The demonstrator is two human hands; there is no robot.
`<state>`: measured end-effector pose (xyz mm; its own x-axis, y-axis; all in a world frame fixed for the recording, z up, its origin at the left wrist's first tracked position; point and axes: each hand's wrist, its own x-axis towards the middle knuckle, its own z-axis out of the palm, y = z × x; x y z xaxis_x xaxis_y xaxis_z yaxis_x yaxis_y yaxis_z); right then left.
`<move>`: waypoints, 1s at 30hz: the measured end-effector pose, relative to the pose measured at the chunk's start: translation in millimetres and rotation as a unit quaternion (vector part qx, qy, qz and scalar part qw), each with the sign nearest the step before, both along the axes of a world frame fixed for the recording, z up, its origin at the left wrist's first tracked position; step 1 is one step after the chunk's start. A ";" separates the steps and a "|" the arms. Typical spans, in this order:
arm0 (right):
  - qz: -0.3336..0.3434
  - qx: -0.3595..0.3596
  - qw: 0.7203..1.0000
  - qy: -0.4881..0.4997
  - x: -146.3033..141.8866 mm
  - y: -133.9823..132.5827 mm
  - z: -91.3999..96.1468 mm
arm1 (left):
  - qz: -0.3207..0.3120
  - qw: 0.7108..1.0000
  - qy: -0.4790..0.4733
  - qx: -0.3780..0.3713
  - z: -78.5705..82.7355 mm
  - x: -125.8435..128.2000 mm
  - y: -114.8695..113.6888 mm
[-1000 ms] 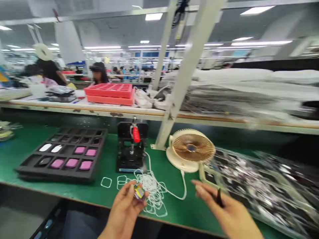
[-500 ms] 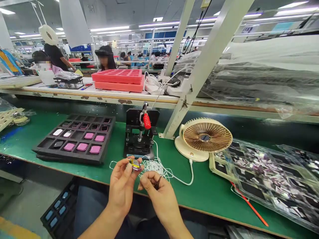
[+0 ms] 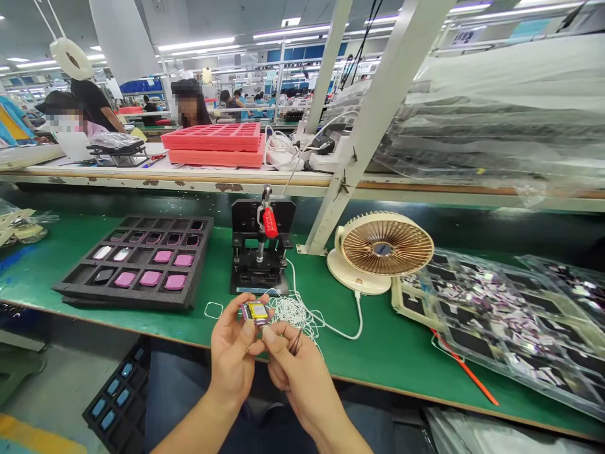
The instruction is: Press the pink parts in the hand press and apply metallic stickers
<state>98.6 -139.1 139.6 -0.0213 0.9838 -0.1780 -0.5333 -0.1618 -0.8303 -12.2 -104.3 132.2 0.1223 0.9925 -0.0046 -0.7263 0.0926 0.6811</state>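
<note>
Above the near edge of the green surface, the left hand pinches a small yellow-faced part between thumb and fingertips, its grip closed on it. The right hand is just beside, touching the left, its grip narrow around a thin dark tool. A heap of white rings lies on the surface just behind the hands, before a black press with a red handle; a black tray of pink pieces sits left, a small fan right
</note>
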 end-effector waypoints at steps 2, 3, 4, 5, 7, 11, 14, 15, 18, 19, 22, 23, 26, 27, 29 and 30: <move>0.012 -0.021 0.999 0.036 -0.1 0.3 -0.1 | 0.000 1.000 0.011 0.014 -0.8 -1.3 -0.7; 0.018 -0.033 0.998 0.052 -0.1 0.3 -0.5 | -0.001 1.000 0.018 0.020 -0.9 -2.0 -0.7; 0.022 -0.044 0.997 0.067 -0.1 0.3 -1.1 | 0.000 0.999 0.026 0.025 -0.9 -2.7 -0.6; 0.025 -0.053 0.995 0.080 -0.2 0.1 -1.8 | 0.004 0.999 0.035 0.031 -0.9 -3.4 -0.5; 0.026 -0.063 0.993 0.102 -0.5 -0.5 -3.2 | 0.017 0.997 0.052 0.046 -1.2 -4.5 -0.1; 0.021 -0.058 0.992 0.114 -1.3 -1.6 -5.3 | 0.034 0.994 0.069 0.083 -3.3 -4.6 0.0; 0.016 -0.060 0.992 0.109 -2.5 -1.8 -6.5 | 0.029 0.991 0.072 0.105 -5.3 -4.3 0.1; 0.009 -0.060 0.993 0.103 -3.4 -1.9 -7.3 | 0.028 0.991 0.073 0.107 -5.7 -4.4 0.2; -0.024 -0.049 0.996 0.071 -8.3 -2.7 -11.8 | 0.024 0.991 0.076 0.103 -7.1 -4.8 -0.6; -0.032 -0.043 0.997 0.056 -10.5 -3.1 -14.3 | 0.026 0.991 0.077 0.105 -8.2 -4.8 -1.4; -0.071 -0.025 0.997 -0.022 -15.9 -3.6 -24.1 | 0.030 0.989 0.083 0.118 -14.9 -3.2 -5.8; -0.095 -0.017 0.993 -0.062 -16.9 -3.2 -27.7 | 0.034 0.988 0.085 0.121 -18.1 -2.0 -7.3; -0.160 0.025 0.968 -0.192 -16.7 -0.6 -37.4 | 0.041 0.990 0.077 0.108 -27.3 1.5 -10.0; -0.172 0.041 0.957 -0.231 -16.2 -0.3 -40.0 | 0.041 0.991 0.072 0.100 -29.2 2.1 -10.3; -0.189 0.067 0.936 -0.291 -15.0 -2.2 -44.4 | 0.036 0.993 0.065 0.090 -30.6 2.2 -11.1; -0.195 0.078 0.926 -0.315 -14.4 -4.5 -46.3 | 0.034 0.994 0.065 0.086 -30.5 1.9 -11.8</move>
<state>84.2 -143.6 93.2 0.4012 0.9093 0.1105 0.0719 0.0890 -0.9934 -10.3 -116.1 101.8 0.0651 0.9859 0.1544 -0.6313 -0.0791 0.7715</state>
